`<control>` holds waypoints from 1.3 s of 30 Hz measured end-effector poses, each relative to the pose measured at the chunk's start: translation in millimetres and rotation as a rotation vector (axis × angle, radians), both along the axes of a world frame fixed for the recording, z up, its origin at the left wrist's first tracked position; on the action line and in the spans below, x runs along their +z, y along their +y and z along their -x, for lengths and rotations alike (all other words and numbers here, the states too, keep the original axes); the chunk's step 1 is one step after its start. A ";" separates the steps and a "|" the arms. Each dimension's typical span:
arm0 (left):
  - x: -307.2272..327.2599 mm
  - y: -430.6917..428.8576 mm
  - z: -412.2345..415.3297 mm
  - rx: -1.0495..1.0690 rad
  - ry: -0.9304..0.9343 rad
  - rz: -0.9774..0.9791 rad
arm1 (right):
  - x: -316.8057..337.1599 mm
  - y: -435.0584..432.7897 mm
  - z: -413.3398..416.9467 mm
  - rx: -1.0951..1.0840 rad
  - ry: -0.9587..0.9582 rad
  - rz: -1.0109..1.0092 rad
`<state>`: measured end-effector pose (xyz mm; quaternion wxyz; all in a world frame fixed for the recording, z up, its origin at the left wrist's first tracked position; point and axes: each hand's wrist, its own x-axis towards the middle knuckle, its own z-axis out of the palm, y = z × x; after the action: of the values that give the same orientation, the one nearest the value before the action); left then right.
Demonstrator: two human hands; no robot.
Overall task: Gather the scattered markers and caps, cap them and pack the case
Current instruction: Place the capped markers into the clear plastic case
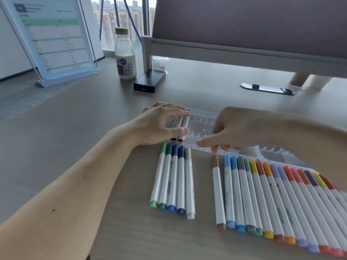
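I see the left hand (163, 124) pinching two markers (180, 124) lengthwise in the clear case (203, 117). Right hand (234, 130) curls over the brown marker (218, 184), grip unclear. Grey desk (112, 113) beneath, window (112, 19) beyond.

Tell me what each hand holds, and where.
Left hand pinches the markers in the case, fingers on far ends, thumb on near ends. Right hand holds nothing; fingertips touch the brown marker's cap.

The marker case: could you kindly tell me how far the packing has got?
Done: every marker in view looks capped, and the packed markers sit at the left end of the case. In hand: the left hand holds those in place, and the right hand reaches toward the brown marker. Left: the group of five and the long row lie outside the case.
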<state>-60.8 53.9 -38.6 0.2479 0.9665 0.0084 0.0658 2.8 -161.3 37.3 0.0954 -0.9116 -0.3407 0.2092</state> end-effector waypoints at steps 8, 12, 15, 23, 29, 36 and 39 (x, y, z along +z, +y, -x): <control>-0.4 1.6 -0.3 -0.007 -0.016 -0.014 | 1.2 -17.9 12.6 0.085 -0.087 0.118; 0.7 -0.2 0.6 -0.010 -0.007 -0.011 | -4.6 -15.8 20.2 0.091 -0.118 0.139; 0.9 0.2 0.6 -0.006 -0.003 -0.007 | -10.3 -13.2 23.3 0.081 -0.149 0.122; 0.4 0.9 0.1 -0.004 0.000 0.010 | -7.2 -6.3 18.0 -0.045 0.076 -0.139; 1.5 -1.0 2.0 0.001 0.003 0.005 | 1.6 -1.8 -6.2 -0.237 0.335 -0.431; 1.6 -1.2 1.6 0.013 0.012 -0.001 | -2.4 7.9 -32.9 -0.342 0.555 -0.616; -0.6 -0.1 0.1 0.008 0.005 -0.012 | -6.2 12.5 -39.5 -0.373 0.535 -0.643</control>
<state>-60.8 53.9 -39.3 0.2416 0.9681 0.0125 0.0647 42.4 -148.8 31.1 0.4943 -0.7953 -0.1820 0.3001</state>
